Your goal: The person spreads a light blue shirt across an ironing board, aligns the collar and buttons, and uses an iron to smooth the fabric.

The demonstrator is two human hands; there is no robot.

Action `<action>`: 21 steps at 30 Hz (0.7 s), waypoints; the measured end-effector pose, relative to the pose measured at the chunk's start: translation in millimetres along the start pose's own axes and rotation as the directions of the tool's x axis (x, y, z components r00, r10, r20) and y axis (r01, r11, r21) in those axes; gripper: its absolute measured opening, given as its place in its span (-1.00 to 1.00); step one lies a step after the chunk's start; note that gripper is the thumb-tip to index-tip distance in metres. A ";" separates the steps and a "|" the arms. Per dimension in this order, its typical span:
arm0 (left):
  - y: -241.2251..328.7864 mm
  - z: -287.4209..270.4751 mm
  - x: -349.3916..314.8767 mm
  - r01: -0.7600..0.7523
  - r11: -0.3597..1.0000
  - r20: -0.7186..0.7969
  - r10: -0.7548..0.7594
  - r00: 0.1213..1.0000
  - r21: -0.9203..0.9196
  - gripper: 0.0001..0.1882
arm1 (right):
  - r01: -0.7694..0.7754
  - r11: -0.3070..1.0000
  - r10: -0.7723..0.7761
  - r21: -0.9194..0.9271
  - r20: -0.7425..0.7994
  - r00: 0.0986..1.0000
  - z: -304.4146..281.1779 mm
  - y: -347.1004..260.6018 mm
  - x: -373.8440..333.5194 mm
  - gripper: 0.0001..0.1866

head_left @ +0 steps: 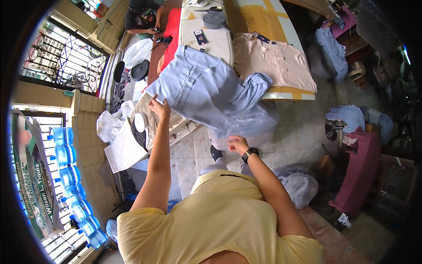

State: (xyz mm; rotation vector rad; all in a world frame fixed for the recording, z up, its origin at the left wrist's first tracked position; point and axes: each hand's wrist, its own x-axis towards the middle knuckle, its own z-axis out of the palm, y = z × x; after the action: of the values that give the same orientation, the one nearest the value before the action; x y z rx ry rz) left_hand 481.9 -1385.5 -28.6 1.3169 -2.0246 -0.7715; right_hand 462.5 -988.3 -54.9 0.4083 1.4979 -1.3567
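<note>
A light blue garment (193,83) with a seamed placket, probably a blouse, lies over the near end of the table and drapes off its front. My left hand (159,108) is at the garment's left edge, its fingers and thumb closed about the fabric there. Below the draped cloth, my right hand (238,144) is held in front of a clear plastic bag (259,127), fingers loosely bent and apart, with nothing visible in them. A black watch (250,153) is on my right wrist. To the right, a pale pink top (272,61) is spread flat on the table.
A dark tag (200,37) and a grey round container (214,20) rest on the table (187,31). At the far left, another person (145,17) handles something small and dark. White plastic bags (299,189) sit right of my legs; blue water jugs (70,175) line the left wall.
</note>
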 end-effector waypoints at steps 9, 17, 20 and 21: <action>73.4 22.4 -184.9 -0.264 0.934 0.222 0.317 0.922 -0.239 -0.48 | 0.254 0.665 -0.507 -0.702 -0.175 0.844 -157.9 82.4 -37.5 -0.75; 169.1 96.4 -439.7 -0.233 0.916 0.628 0.394 0.671 -0.325 -0.48 | 0.087 0.994 -0.100 -0.067 -0.233 0.967 -360.5 167.0 -125.8 -0.74; 219.3 124.7 -509.2 -0.278 0.865 0.702 0.501 0.506 -0.418 -0.47 | 0.065 0.997 -0.076 -0.052 -0.245 0.967 -439.7 188.5 -173.6 -0.75; 238.3 134.7 -530.6 -0.298 0.848 0.717 0.530 0.453 -0.439 -0.48 | 0.073 0.997 -0.063 0.019 -0.320 0.945 -466.5 204.5 -186.0 -0.74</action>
State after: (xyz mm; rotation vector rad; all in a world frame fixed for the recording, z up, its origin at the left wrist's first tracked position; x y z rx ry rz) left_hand 418.4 -791.8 -29.2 0.1817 -2.6629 -1.5275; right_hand 492.0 -447.7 -85.5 0.6253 1.7711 -1.4187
